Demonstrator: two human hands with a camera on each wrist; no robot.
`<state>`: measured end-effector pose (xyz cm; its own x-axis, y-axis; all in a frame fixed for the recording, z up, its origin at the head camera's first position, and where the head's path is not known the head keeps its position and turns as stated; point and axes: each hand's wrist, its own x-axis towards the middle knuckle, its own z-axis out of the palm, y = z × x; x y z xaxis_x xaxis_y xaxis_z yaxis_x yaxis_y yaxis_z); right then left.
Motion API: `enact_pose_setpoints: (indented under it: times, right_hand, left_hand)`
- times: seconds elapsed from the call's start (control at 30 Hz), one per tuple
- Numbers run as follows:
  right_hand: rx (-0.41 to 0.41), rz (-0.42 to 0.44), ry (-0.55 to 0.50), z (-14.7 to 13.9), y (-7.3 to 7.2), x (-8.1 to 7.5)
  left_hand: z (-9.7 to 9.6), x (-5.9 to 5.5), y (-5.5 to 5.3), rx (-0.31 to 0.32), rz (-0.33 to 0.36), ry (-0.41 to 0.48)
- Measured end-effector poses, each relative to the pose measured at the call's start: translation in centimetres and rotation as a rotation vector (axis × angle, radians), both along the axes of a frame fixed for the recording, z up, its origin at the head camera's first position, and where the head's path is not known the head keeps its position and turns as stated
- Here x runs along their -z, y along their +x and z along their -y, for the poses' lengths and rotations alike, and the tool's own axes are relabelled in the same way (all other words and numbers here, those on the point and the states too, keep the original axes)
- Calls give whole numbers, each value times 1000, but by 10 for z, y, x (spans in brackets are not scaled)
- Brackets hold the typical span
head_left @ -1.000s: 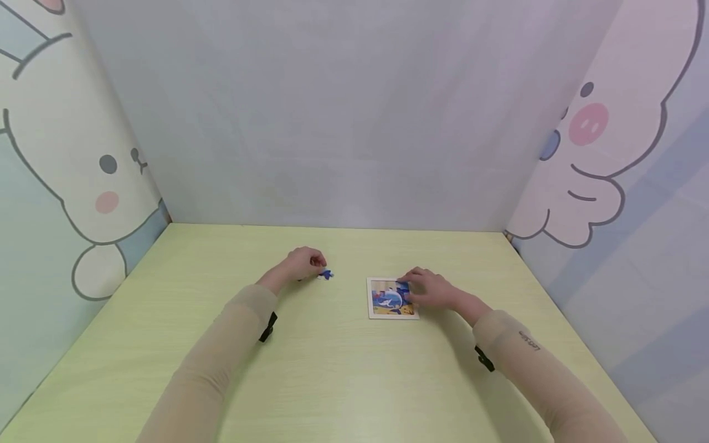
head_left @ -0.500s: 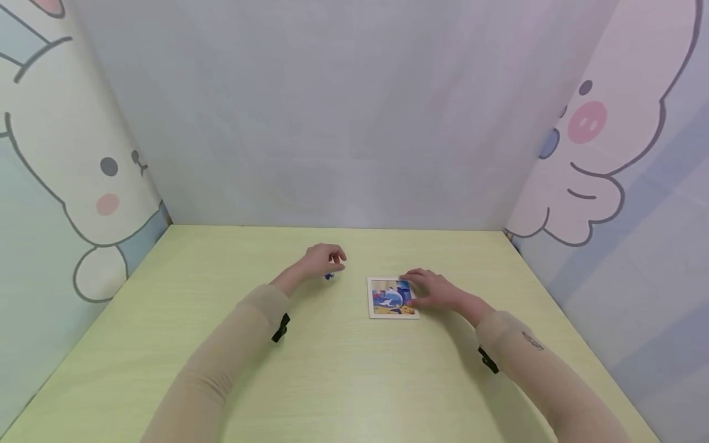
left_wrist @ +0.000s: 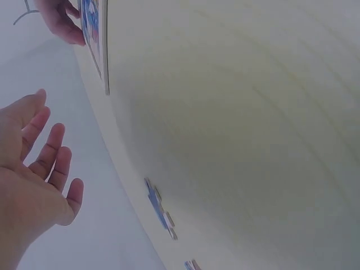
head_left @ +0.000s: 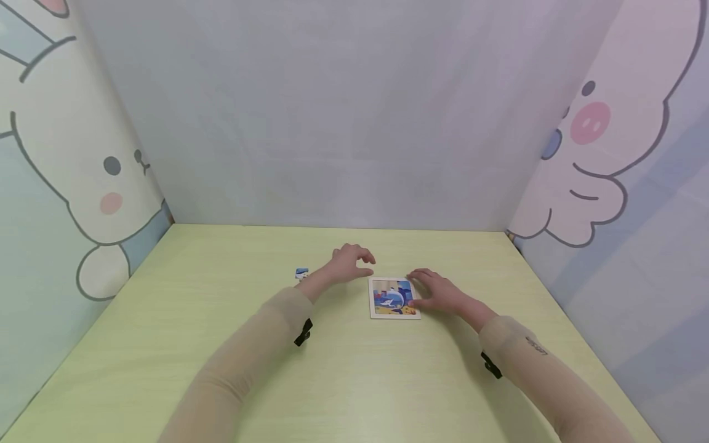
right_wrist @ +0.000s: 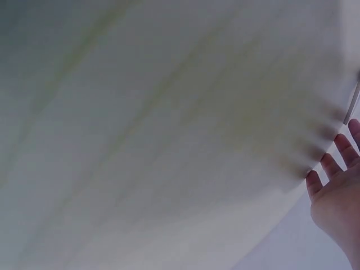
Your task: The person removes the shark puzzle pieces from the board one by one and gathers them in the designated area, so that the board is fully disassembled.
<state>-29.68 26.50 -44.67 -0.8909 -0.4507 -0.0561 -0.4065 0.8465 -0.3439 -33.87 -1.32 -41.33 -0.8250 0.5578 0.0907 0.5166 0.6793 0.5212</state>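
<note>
A small jigsaw puzzle in a white frame lies flat on the table, its picture showing a white-and-blue dolphin. My right hand rests at the frame's right side, thumb by the near part and fingers by the far corner. In the right wrist view, the right fingertips are down at the table surface beside the frame's edge. My left hand hovers just left of the frame, fingers loosely bent and nothing visible between them. Behind it, a loose puzzle piece and part of another piece lie on the table.
The pale yellow-green table ends at a plain grey-white backdrop. Side panels carry a cartoon rabbit and a cartoon pig. Dark straps sit under both sleeves.
My left hand has moved right, from the loose pieces to beside the puzzle frame, uncovering a piece behind the wrist. My right hand stays at the frame with barely any shift.
</note>
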Motion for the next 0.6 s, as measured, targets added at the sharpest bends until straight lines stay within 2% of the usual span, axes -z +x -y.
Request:
enact_pose_setpoints:
  times: [0.3,0.6]
  right_hand:
    - [9,2,-5,0,1,-1]
    - [11,-11,5,-1,0,1]
  left_hand:
    - [-30,10,5,19,46,-18]
    - [-48,18,7,58,83,-96]
